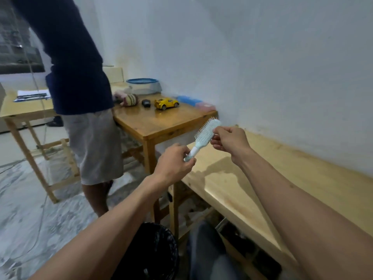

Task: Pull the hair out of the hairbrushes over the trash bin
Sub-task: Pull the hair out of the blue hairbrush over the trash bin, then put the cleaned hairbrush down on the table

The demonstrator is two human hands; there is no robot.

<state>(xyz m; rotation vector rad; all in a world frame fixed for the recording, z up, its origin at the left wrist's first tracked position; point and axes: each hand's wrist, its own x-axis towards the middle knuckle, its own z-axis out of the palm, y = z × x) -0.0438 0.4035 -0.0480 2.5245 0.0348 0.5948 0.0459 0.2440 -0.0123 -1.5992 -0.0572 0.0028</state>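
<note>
A pale blue hairbrush (pixel 205 133) with light bristles is held up in front of me, head tilted up to the right. My left hand (pixel 174 161) grips its white and blue handle at the lower end. My right hand (pixel 230 140) pinches the edge of the brush head with its fingertips. No hair is visible in the bristles from here. A black mesh trash bin (pixel 153 251) stands on the floor far below the brush, partly hidden by my left forearm.
A long light wooden bench (pixel 282 190) runs along the white wall at right. A brown wooden table (pixel 161 120) behind carries a yellow toy car (pixel 166 103), a blue-rimmed bowl (pixel 143 85) and small items. A person in dark top and grey shorts (pixel 88 118) stands at left.
</note>
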